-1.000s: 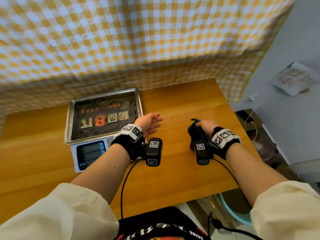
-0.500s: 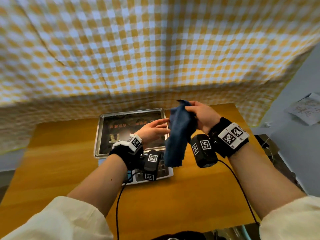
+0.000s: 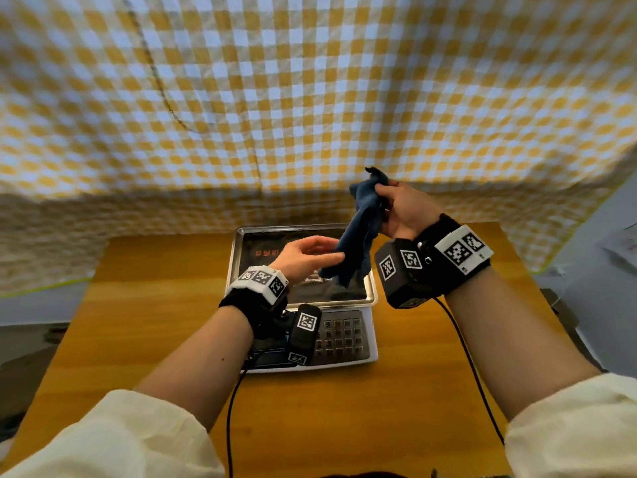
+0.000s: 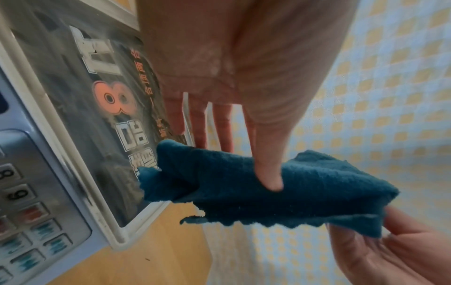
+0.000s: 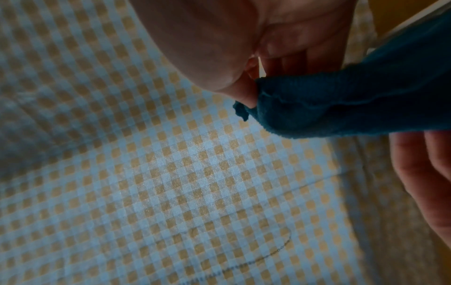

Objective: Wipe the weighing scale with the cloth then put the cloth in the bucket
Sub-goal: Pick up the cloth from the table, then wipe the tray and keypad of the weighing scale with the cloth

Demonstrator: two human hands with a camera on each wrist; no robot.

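A dark blue cloth (image 3: 362, 232) hangs in the air over the weighing scale (image 3: 348, 336), which sits on the wooden table with a steel pan and a keypad. My right hand (image 3: 396, 208) pinches the cloth's top corner (image 5: 317, 100) between thumb and fingers. My left hand (image 3: 310, 253) takes the cloth's lower part, thumb (image 4: 268, 173) pressed on the cloth (image 4: 256, 189) with the fingers behind it. Printed plastic film covers the scale pan (image 4: 97, 100). The bucket is not in view.
A yellow-and-white checked curtain (image 3: 310, 98) hangs right behind the table (image 3: 138, 322). Black cables run from both wrist cameras down toward me. Grey floor lies to the left and right of the table.
My right hand picked the cloth up off the table and raised it above the scale. My left hand rose from beside the scale and took hold of the cloth's lower part.
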